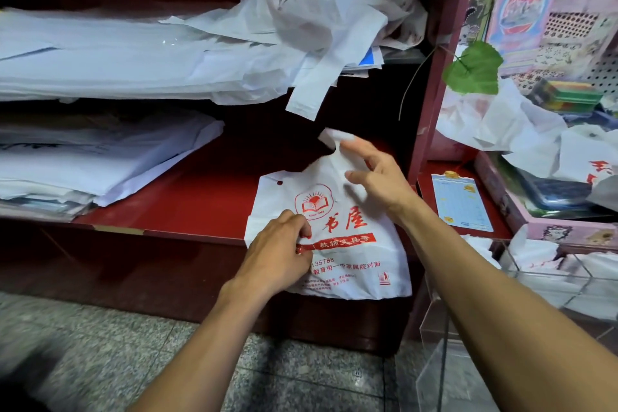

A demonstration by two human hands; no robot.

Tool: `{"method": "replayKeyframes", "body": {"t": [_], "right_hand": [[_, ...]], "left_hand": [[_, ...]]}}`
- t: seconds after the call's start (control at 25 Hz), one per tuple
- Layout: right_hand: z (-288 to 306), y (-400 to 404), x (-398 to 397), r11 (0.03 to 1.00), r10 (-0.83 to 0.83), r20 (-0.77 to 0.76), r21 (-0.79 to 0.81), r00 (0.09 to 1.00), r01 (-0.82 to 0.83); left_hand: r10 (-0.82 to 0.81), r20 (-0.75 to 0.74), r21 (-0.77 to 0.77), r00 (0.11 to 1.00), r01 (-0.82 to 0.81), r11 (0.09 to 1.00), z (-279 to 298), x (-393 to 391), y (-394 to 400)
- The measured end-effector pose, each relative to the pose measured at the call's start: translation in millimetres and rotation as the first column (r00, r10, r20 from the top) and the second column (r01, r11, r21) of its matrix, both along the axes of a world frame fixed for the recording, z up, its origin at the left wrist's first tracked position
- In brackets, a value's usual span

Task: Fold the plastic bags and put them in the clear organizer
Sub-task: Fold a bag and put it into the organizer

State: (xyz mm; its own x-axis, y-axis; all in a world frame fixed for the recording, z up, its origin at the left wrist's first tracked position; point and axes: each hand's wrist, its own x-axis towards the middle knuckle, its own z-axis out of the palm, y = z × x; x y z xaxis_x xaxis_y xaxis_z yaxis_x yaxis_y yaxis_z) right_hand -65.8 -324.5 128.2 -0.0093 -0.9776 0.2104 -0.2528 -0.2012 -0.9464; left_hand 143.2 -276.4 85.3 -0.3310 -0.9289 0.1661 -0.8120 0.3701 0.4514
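1. A white plastic bag (347, 244) with red print lies partly on the front right of the lower red shelf (207, 197); its lower part overhangs the shelf's front edge and hangs free above the floor.
2. The left hand (277, 254) pinches the bag's left side near the red printed band, fingers curled round a fold of the plastic.
3. The right hand (374, 174) lies at the bag's upper right, by the handle loop, which stands up behind it. Its fingers are extended and partly spread; whether they pinch the handle cannot be told.
4. The clear organizer (521, 281) stands to the right, beside the right forearm; its transparent walls show white bags inside. It sits well apart from the held bag, beyond the cabinet's red upright post (434, 84).
5. Bare shelf surface lies open to the left of the bag, up to a stack of flat white sheets (83, 164) at the shelf's left end.
6. The upper shelf holds a loose heap of white bags (301, 30); one handle strip droops over its edge, hanging above the held bag without touching it.
7. A speckled tile floor (100, 338) lies below the cabinet's front.
8. Right of the post: a green leaf (475, 70), crumpled bags and a pink tray (568, 231).
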Motion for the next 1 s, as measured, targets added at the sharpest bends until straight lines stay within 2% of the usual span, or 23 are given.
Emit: {"method": "replayKeyframes", "body": {"t": [0.08,0.16,0.28,0.36,0.52,0.64,0.76,0.8,0.88,0.96,1.0], "right_hand": [[3.4,-0.6,-4.7,0.998,-0.022,-0.008,-0.056,1.000,0.022],[-1.5,-0.9,-8.7,0.991,-0.120,-0.096,-0.067,0.988,0.114],[-13.0,-1.2,-15.7,0.951,-0.305,-0.224,-0.019,0.926,0.308],[-16.3,-2.0,-18.7,0.933,-0.355,-0.323,-0.058,0.877,0.356],[-15.7,6.1,-18.9,0.977,-0.213,-0.568,-0.118,0.795,0.178],[-12.1,24.5,-21.8,0.999,-0.047,-0.682,-0.047,0.730,0.020],[-10.5,45.5,-29.7,0.998,0.044,-0.764,0.000,0.644,-0.068],[-9.7,53.3,-32.4,0.995,0.076,-0.796,0.024,0.601,-0.095],[-12.6,65.0,-36.9,0.986,0.153,-0.866,0.101,0.476,-0.134],[-21.0,71.2,-40.7,0.975,0.221,-0.931,0.203,0.291,-0.090],[-25.5,73.5,-41.9,0.970,0.244,-0.947,0.238,0.209,-0.054]], "left_hand": [[0.001,0.000,-0.002,1.000,-0.001,1.000,-0.9,-0.8,-0.1],[0.003,-0.002,-0.006,1.000,-0.003,1.000,-0.9,-2.8,0.5],[0.004,0.006,-0.011,1.000,-0.004,1.000,-1.2,-4.4,0.2],[0.000,0.015,0.003,1.000,0.000,1.000,-2.0,-5.0,-0.7],[-0.009,0.064,0.077,0.998,0.004,0.997,0.4,-9.7,-4.6],[-0.008,0.102,0.190,0.995,-0.012,0.982,6.9,-15.6,-12.7],[0.003,0.183,0.204,0.983,-0.041,0.978,1.9,-19.2,-19.2],[0.042,0.223,0.156,0.974,-0.078,0.985,-1.9,-19.1,-18.9],[0.204,0.240,-0.090,0.949,-0.188,0.978,-6.5,-16.6,-16.0],[0.300,0.120,-0.312,0.946,-0.251,0.916,-4.3,-14.4,-10.9],[0.276,0.061,-0.326,0.959,-0.242,0.914,-0.7,-13.0,-9.1]]}}
